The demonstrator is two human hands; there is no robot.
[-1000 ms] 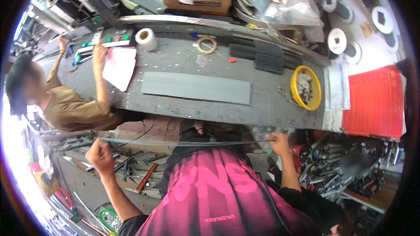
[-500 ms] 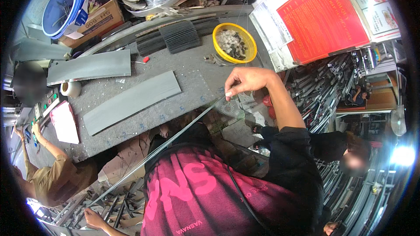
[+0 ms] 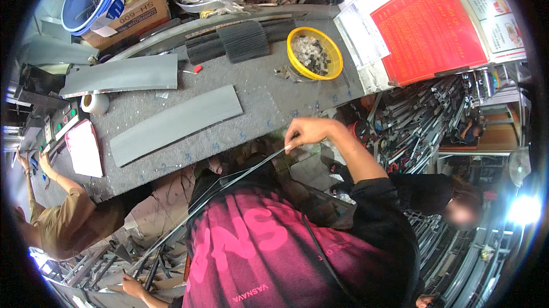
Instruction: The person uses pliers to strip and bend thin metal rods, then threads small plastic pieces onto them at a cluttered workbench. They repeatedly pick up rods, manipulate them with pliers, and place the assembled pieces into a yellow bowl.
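Note:
My right hand (image 3: 306, 132) is in front of the bench edge, its thumb and fingers pinching the end of a long thin grey strip (image 3: 234, 179). The strip slants down across my front to the lower left. One thin strand bows away from the rest near its middle. At the lower left is my left hand (image 3: 134, 286), fingers curled closed near the strip's far end. Whether it grips the strip is unclear. A flat grey panel (image 3: 177, 125) lies on the workbench (image 3: 257, 88) beyond the strip.
Behind the panel are a second grey panel (image 3: 120, 75), a tape roll (image 3: 95, 103) and a yellow basket (image 3: 340, 59) of small pieces. A co-worker's hand (image 3: 46, 162) is by a button box at left. Long metal profiles (image 3: 423, 114) are stacked at right.
My right hand has come down and slightly left, nearer my body, with the strip's end. A strand now bows out from the strip. My left hand has shifted slightly right.

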